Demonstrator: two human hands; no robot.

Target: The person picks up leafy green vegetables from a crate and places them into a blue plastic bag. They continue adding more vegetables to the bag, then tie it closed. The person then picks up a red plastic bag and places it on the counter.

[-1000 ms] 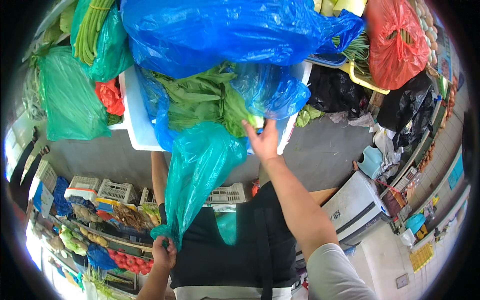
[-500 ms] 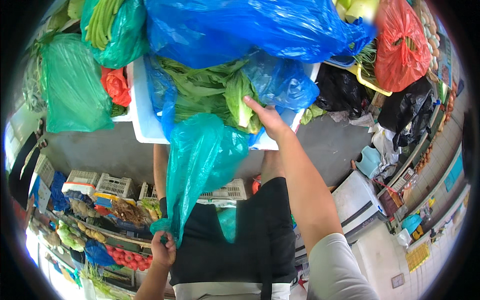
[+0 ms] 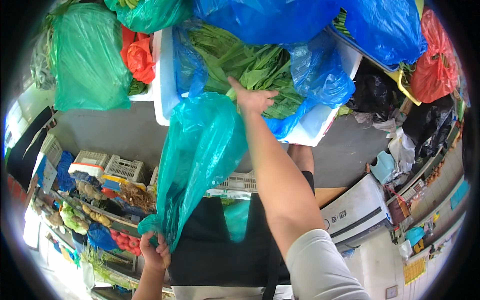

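My left hand [image 3: 155, 250] is closed on the gathered end of a translucent green plastic bag [image 3: 202, 145] at the lower left. The bag stretches up from it to the near edge of a white foam box [image 3: 162, 80]. My right hand [image 3: 254, 101] reaches over this box with thumb and fingers apart, holding nothing that I can see. Just beyond its fingers lie long leafy greens [image 3: 255, 62], loosely heaped in the box. Blue plastic [image 3: 320, 75] lines the box and folds over its near rim. What the bag contains is hard to make out.
Large blue bags [image 3: 270, 20] cover the far side. A green bag [image 3: 90, 60] and a red bag [image 3: 140, 57] stand left of the box; black bags [image 3: 375, 92] and another red bag [image 3: 434, 60] are on the right. Plastic crates [image 3: 125, 167] and vegetables line the lower left.
The leafy head in my right hand is gone from it; that hand has moved left and its fingers have spread. My left hand still grips the bag, slightly lower. The view has shifted.
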